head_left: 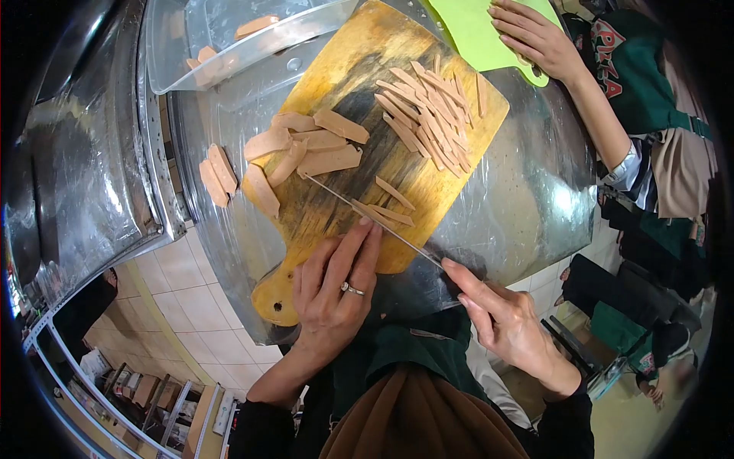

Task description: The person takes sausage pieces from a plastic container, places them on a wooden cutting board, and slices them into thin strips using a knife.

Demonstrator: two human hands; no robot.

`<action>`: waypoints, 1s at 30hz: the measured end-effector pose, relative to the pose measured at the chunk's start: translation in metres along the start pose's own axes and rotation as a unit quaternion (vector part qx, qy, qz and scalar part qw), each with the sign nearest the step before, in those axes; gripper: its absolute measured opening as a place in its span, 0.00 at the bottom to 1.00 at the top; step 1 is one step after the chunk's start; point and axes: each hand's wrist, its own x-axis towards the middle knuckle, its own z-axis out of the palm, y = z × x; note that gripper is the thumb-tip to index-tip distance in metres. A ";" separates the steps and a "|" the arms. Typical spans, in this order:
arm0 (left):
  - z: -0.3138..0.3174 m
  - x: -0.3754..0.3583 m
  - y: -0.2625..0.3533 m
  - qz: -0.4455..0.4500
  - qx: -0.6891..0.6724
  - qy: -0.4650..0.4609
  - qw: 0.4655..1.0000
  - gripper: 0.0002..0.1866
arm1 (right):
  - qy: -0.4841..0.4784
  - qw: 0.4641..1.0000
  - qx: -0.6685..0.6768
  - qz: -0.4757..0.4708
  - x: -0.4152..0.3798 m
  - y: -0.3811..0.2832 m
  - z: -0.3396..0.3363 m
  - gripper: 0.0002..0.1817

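Observation:
My right hand [508, 321] is closed round the handle end of a knife [401, 237], whose thin blade reaches up and left across the wooden board [336, 195]. Fingertips of my left hand [336, 279], which wears a ring, press down on a small pinkish-brown piece [367, 210] against the blade. Two thin strips [395, 193] lie just right of the blade. A heap of cut strips [432, 111] covers the board's upper right. Several thicker slices [329, 145] rest on its left part, and two more [218, 176] are off the board on the metal table.
At the top left stands a clear plastic tub [252, 50] holding more slices. A co-worker's hand [527, 34] rests on a green cutting board [474, 30] at the top right. Other people in green aprons stand along the right side. Shelves [153, 405] are at the lower left.

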 end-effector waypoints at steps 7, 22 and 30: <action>0.001 0.000 0.002 -0.005 -0.012 0.016 1.000 0.26 | 0.022 0.996 -0.075 -0.034 0.014 0.004 -0.004 0.35; -0.025 -0.004 -0.004 -0.124 -0.243 0.069 0.960 0.13 | 0.020 0.998 -0.058 -0.004 -0.031 -0.001 0.004 0.35; -0.039 0.029 -0.043 -0.187 -0.092 0.093 0.974 0.20 | 0.093 0.992 -0.082 0.017 -0.014 0.009 -0.019 0.33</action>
